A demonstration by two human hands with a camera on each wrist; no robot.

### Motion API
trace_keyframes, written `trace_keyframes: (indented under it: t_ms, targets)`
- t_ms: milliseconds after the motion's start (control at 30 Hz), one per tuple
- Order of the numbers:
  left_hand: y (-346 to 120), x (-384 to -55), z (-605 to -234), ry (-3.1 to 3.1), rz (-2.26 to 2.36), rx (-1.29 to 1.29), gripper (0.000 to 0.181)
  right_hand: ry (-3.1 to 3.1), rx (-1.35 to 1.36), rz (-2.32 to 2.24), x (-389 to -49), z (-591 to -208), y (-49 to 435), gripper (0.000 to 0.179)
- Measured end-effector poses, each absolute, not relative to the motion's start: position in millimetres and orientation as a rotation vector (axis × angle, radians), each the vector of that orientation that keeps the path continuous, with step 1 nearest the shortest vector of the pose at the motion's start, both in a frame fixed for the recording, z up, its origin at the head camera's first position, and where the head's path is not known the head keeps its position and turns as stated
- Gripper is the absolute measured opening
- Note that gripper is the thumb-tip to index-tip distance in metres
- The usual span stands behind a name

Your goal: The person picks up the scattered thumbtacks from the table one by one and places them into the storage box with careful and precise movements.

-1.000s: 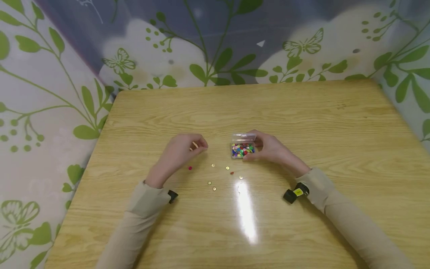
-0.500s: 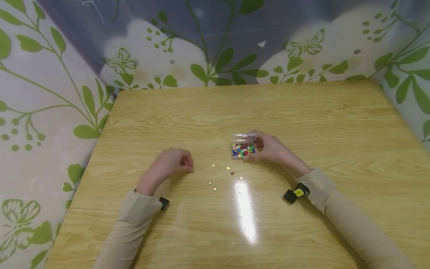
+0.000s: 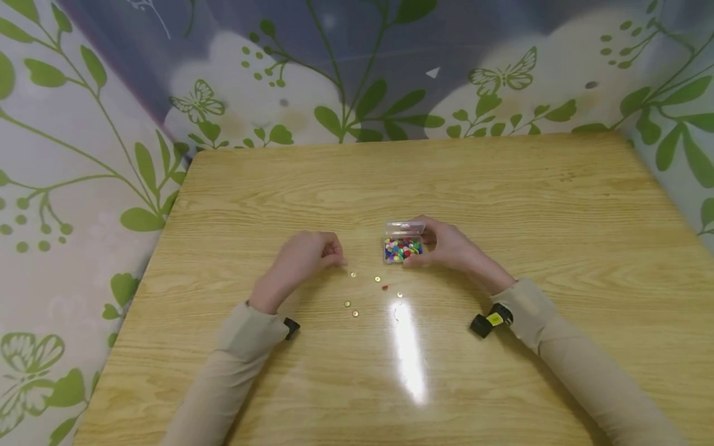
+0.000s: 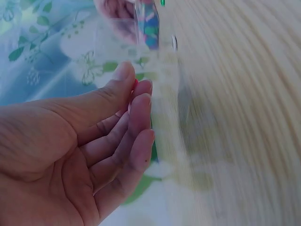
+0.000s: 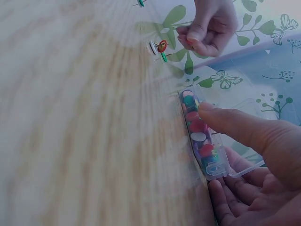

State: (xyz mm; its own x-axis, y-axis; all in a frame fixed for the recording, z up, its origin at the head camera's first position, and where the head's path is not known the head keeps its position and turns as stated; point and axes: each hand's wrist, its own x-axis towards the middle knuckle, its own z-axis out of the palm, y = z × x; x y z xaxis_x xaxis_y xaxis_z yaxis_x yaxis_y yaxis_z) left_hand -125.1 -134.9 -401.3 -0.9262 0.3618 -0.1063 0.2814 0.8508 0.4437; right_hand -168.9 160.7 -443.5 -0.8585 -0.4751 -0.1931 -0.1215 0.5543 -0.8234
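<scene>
Between thumb and fingertips, my left hand (image 3: 304, 257) pinches a pinkish-red thumbtack (image 4: 136, 84); only a sliver of it shows in the left wrist view. That hand is just above the table, left of the box. My right hand (image 3: 453, 249) grips a small clear plastic box (image 3: 405, 228) by its right side, thumb at the front and fingers behind. The lid stands up at the back. Many coloured thumbtacks (image 5: 198, 125) fill the box. Several loose tacks lie in front of it, among them a red one (image 3: 385, 287) and a gold-looking one (image 3: 356, 314).
The wooden table (image 3: 502, 186) meets patterned walls at the back and the left. In the right wrist view, a green tack (image 5: 164, 57) and a white tack (image 5: 153, 48) lie with the red one. A bright reflection (image 3: 409, 359) crosses the tabletop.
My left hand went down to the left, picked up the pinkish-red thumbtack there, then came back right toward the box. The right hand and box have stayed in place.
</scene>
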Motion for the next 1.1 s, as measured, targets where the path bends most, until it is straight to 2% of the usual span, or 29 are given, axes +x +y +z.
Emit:
trace_keyframes:
  t_ms: [267, 567, 733, 1000, 1100]
  targets:
    - [-97.7, -133.8, -398.1, 2.847, 0.704, 0.566, 0.012, 2.393, -0.500, -1.249, -168.6, -441.4, 159.6, 0.072]
    - [-72.5, -138.7, -392.2, 2.884, 0.849, 0.779, 0.011, 2.401, -0.529, -1.249, -168.0, -441.6, 160.2, 0.070]
    - [-78.1, -137.5, -391.9, 2.903, 0.843, 0.737, 0.013, 2.400, -0.505, -1.233, -168.9, -442.7, 159.6, 0.071]
    - [-109.3, -132.6, -399.5, 2.811, 0.693, 0.635, 0.004, 2.422, -0.484, -1.201, -168.8, -441.5, 159.4, 0.075]
    - [-117.6, -129.5, -405.0, 2.742, 0.657, 0.625, 0.009, 2.421, -0.475, -1.198, -168.4, -441.6, 159.0, 0.075]
